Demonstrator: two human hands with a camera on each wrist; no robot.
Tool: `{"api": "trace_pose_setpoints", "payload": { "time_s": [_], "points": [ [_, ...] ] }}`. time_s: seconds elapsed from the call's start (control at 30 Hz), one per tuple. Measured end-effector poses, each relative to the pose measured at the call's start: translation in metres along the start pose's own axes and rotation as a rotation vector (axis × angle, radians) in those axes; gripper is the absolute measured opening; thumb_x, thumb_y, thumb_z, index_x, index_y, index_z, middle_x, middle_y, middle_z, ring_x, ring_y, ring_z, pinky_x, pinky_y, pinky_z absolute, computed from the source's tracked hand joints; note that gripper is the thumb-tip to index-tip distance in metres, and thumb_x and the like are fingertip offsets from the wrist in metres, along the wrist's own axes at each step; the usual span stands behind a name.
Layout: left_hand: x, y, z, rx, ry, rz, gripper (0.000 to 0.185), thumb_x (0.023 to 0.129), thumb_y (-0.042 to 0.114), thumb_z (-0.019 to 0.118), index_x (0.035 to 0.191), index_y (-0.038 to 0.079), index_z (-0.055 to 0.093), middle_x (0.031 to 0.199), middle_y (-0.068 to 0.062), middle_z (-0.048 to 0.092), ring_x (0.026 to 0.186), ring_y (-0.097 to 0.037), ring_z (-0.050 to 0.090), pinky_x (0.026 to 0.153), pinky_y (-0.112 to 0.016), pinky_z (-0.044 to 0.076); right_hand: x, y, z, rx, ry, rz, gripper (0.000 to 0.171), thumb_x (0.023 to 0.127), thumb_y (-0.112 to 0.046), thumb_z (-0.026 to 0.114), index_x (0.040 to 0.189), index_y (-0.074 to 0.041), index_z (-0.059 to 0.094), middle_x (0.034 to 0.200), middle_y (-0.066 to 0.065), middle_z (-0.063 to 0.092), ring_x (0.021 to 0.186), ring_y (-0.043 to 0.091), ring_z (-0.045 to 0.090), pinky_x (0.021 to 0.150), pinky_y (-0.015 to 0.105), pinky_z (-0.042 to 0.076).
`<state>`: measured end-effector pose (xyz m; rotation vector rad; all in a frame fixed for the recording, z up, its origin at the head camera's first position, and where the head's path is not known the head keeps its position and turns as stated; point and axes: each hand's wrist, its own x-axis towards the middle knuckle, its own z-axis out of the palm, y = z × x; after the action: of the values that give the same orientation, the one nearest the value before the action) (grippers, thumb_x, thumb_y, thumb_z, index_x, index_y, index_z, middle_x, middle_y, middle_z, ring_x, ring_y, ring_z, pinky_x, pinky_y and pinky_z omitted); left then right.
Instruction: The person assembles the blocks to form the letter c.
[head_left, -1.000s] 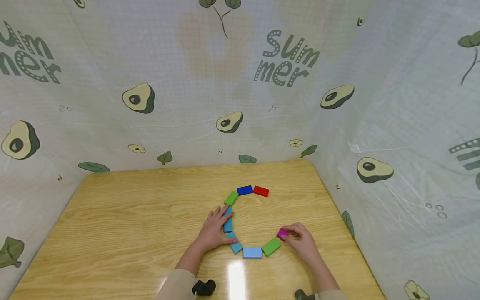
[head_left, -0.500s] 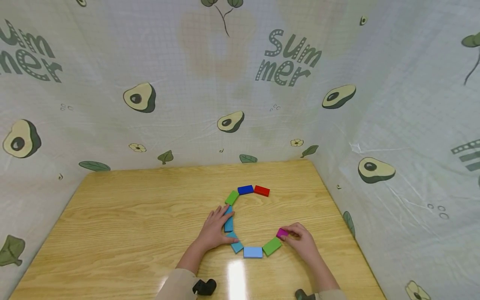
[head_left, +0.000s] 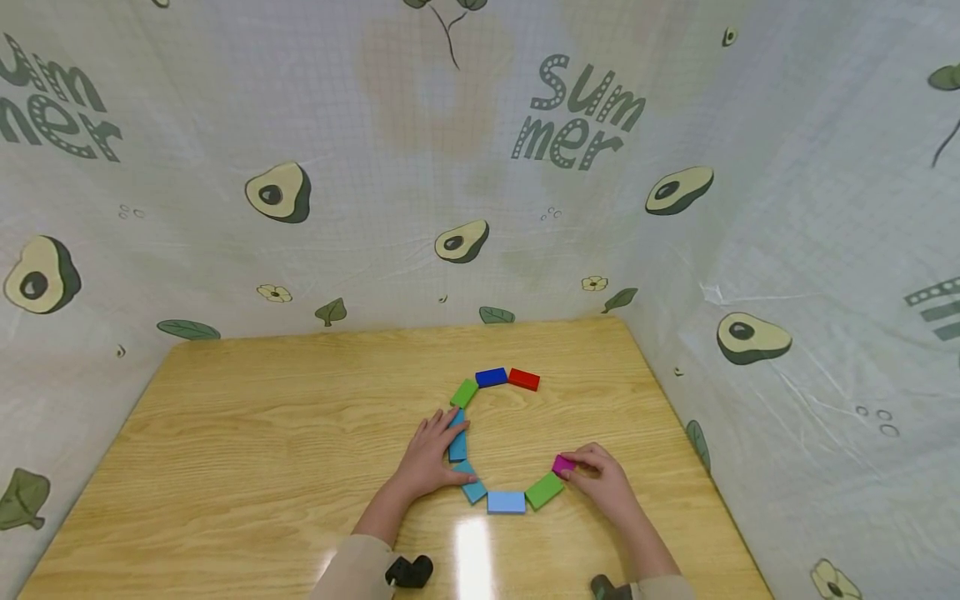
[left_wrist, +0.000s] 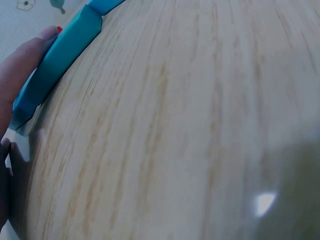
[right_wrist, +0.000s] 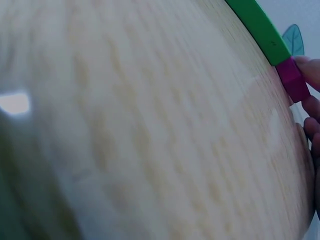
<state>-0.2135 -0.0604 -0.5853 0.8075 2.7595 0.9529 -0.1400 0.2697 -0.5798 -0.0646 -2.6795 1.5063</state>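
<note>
Fingers of the right hand point(head_left: 603, 483) pinch the magenta block point(head_left: 563, 464) toward the bench's right edge, touching the green block point(head_left: 543, 491), while the left hand point(head_left: 429, 457) lies spread on the teal blocks point(head_left: 457, 447).

Head camera looks down from above the wooden table point(head_left: 262, 433); both wrist cameras skim its surface close up, sharing the block ring point(head_left: 495, 437) with it.

L hand point(head_left: 429, 454) flat, fingers straight; R hand point(head_left: 603, 482) curled, pinching.
</note>
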Motion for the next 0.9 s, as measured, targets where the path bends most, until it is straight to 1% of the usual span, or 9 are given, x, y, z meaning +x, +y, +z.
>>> {"api": "trace_pose_setpoints", "payload": {
  "time_s": [0.37,0.47,0.53,0.63,0.77,0.83,0.9],
  "points": [
    [0.001,-0.001,0.001,0.006,0.0,0.0,0.094,0.071,0.062,0.077,0.147,0.017,0.045,0.16,-0.003,0.02,0.146,-0.033,0.012,0.116,-0.054,0.01,0.0,-0.002,-0.001,0.005,-0.016,-0.02,0.024,0.081,-0.014,0.08,0.104,-0.016,0.077,0.097,-0.004,0.06,0.095,0.014,0.055,0.084,0.027,0.046],
    [0.0,-0.001,0.001,0.007,-0.001,0.001,0.093,0.072,0.062,0.077,0.147,0.018,0.045,0.16,-0.003,0.02,0.147,-0.033,0.012,0.116,-0.054,0.01,0.0,-0.003,-0.001,0.005,-0.016,-0.013,0.024,0.081,-0.013,0.08,0.105,-0.015,0.077,0.097,-0.004,0.06,0.095,0.013,0.054,0.083,0.027,0.046],
    [0.0,-0.001,0.001,0.005,-0.003,0.001,0.093,0.072,0.062,0.077,0.147,0.018,0.045,0.161,-0.003,0.02,0.147,-0.033,0.011,0.116,-0.054,0.009,-0.001,-0.005,-0.001,-0.004,-0.017,0.001,0.024,0.081,-0.011,0.079,0.105,-0.015,0.077,0.097,-0.005,0.059,0.095,0.012,0.054,0.084,0.026,0.046],
    [0.0,-0.001,0.001,-0.003,-0.005,-0.002,0.093,0.072,0.062,0.077,0.148,0.018,0.044,0.161,-0.003,0.02,0.147,-0.032,0.01,0.116,-0.054,0.009,-0.004,-0.017,-0.003,-0.005,-0.014,0.005,0.025,0.082,-0.006,0.078,0.106,-0.011,0.076,0.097,-0.002,0.06,0.096,0.013,0.054,0.085,0.027,0.046],
    [0.0,0.0,0.001,-0.012,-0.003,0.0,0.093,0.072,0.06,0.078,0.148,0.018,0.044,0.161,-0.003,0.019,0.147,-0.033,0.01,0.116,-0.054,0.008,-0.009,-0.035,-0.006,0.006,-0.011,-0.019,0.024,0.082,-0.001,0.077,0.106,-0.005,0.075,0.097,0.003,0.06,0.095,0.016,0.055,0.084,0.028,0.046],
    [0.0,0.0,0.001,-0.012,-0.001,0.003,0.093,0.072,0.06,0.078,0.147,0.017,0.045,0.161,-0.003,0.02,0.147,-0.033,0.01,0.116,-0.054,0.008,-0.009,-0.035,-0.006,0.005,-0.011,-0.026,0.024,0.082,-0.001,0.076,0.105,-0.005,0.075,0.097,0.003,0.06,0.095,0.017,0.055,0.083,0.028,0.047],
    [0.0,0.0,0.001,-0.009,-0.001,0.004,0.093,0.072,0.06,0.078,0.147,0.017,0.045,0.161,-0.003,0.02,0.147,-0.033,0.011,0.116,-0.054,0.009,-0.007,-0.028,-0.004,-0.003,-0.012,-0.016,0.024,0.082,-0.002,0.077,0.105,-0.007,0.076,0.097,0.0,0.06,0.095,0.015,0.055,0.083,0.027,0.046]
  ]
}}
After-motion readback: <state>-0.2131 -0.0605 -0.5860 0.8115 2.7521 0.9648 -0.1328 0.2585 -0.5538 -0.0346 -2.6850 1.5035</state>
